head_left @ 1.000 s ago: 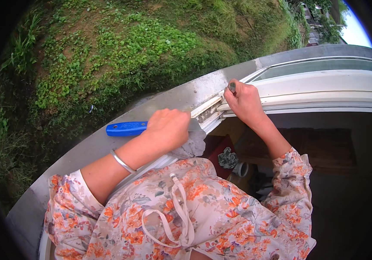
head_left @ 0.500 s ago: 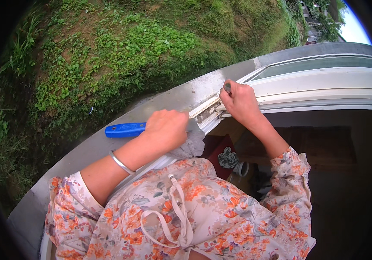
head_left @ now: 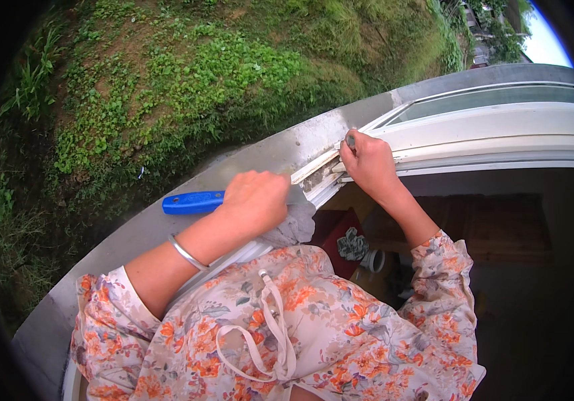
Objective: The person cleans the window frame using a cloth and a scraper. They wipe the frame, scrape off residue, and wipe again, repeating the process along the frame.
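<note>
My left hand point(head_left: 255, 198) is closed around a putty knife with a blue handle point(head_left: 193, 202). The handle sticks out to the left, and a bit of grey blade shows to the right. A crumpled grey cloth point(head_left: 292, 226) lies just below this hand; whether the fingers also grip it is hidden. My right hand point(head_left: 369, 162) is pinched at the corner of the white window frame point(head_left: 461, 130). Between its thumb and finger shows a small grey-green thing, too small to name. Dirt lies in the frame's track point(head_left: 320, 174) between my hands.
A curved grey concrete ledge point(head_left: 160, 220) runs along the outside, with a weedy green slope point(head_left: 186, 87) beyond it. Window glass point(head_left: 501, 100) is at the right. Inside, below, stand a red box point(head_left: 333, 237) and a white round container point(head_left: 372, 260) in shadow.
My right hand has shifted slightly left and down along the frame, its forearm drawn a little inward. The left hand and the putty knife have hardly moved.
</note>
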